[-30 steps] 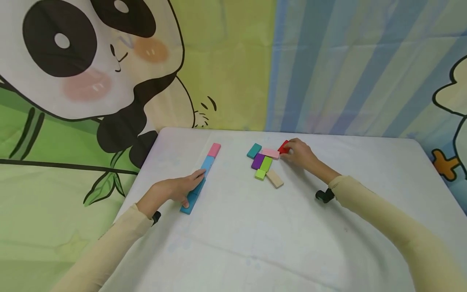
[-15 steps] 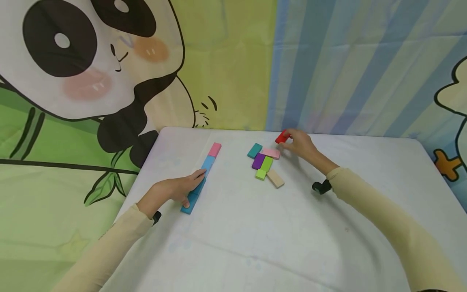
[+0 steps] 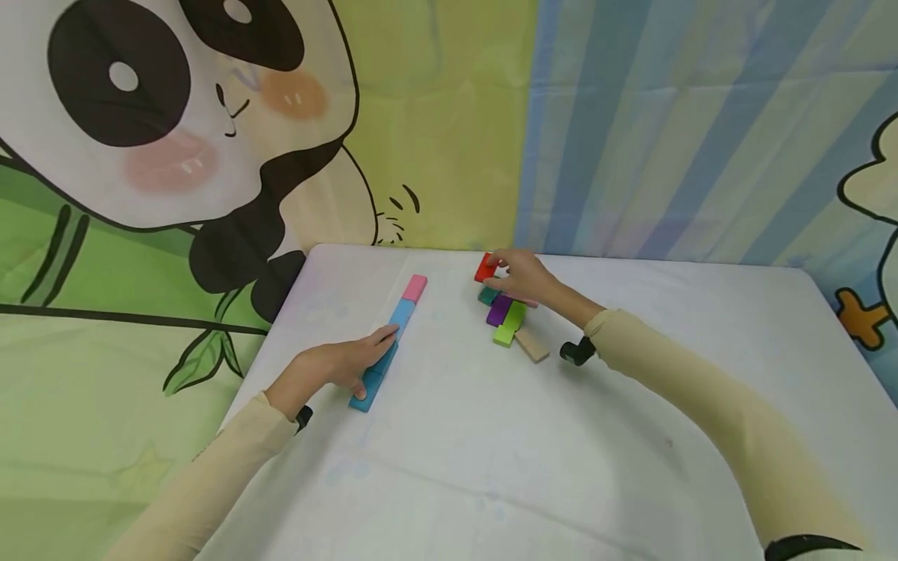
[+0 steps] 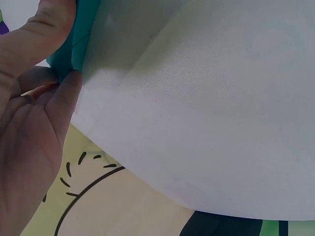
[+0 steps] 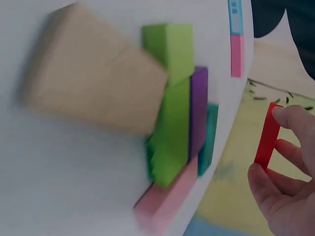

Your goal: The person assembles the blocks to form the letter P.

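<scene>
In the head view, my left hand (image 3: 344, 362) lies over a straight row of blue blocks (image 3: 379, 370) with a pink block (image 3: 415, 288) at its far end. Its thumb and fingers hold the row; the left wrist view shows them against a teal-blue block (image 4: 81, 42). My right hand (image 3: 526, 274) pinches a red block (image 5: 268, 135) between thumb and fingertips. The red block is held up just beyond a small cluster, overlapping the teal block (image 3: 489, 296) there in the head view. The hand partly hides the cluster's light pink block (image 5: 165, 196).
Around the cluster lie a purple block (image 3: 499, 310), green blocks (image 3: 510, 321) and a plain wooden block (image 3: 532, 345). The white-covered table (image 3: 449, 467) ends at a printed panda curtain (image 3: 435, 125) behind.
My right hand has lifted the red block from the cluster's right side and carried it left, past the light pink block to above the teal one. My left hand stays in place.
</scene>
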{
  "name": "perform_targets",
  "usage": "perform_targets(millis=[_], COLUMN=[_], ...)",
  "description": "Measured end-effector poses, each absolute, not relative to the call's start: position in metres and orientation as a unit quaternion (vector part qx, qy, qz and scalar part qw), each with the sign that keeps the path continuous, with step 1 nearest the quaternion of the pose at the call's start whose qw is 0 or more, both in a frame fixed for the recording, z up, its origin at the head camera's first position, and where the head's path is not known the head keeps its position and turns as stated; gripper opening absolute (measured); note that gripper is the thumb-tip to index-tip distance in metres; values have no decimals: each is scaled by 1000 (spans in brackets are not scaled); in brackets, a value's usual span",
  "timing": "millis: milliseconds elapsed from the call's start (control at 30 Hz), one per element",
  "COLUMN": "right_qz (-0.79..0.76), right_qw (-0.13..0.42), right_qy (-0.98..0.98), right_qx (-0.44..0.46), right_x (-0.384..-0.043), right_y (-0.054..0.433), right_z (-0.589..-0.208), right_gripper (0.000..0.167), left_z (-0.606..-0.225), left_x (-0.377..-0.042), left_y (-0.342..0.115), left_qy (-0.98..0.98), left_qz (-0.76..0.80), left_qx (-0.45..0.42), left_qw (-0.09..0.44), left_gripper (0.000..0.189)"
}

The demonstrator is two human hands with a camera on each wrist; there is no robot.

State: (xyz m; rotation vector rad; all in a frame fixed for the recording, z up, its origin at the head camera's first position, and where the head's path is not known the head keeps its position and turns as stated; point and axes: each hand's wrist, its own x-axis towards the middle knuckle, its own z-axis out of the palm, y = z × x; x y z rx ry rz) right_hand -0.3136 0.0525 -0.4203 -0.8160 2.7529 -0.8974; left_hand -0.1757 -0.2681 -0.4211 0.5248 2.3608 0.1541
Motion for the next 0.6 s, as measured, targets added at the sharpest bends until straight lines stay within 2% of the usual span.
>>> perform_targets(millis=[233, 433, 600], right_qz=[-277, -270, -272], right_qw=[80, 97, 105], right_qy=[903, 917, 917], right_qx=[-318, -278, -273], right_x=[-342, -364, -370], right_y=[-19, -55, -72], right_z=[-439, -453, -457], right_gripper=[38, 44, 42], left_z=[-423, -425, -423], left_x=[-175, -174, -176], left_y=[-264, -263, -267], left_qy=[912, 911, 914], left_qz=[46, 42, 42], left_qx=[193, 202, 197], left_qw=[358, 358, 352], left_gripper=[114, 114, 114])
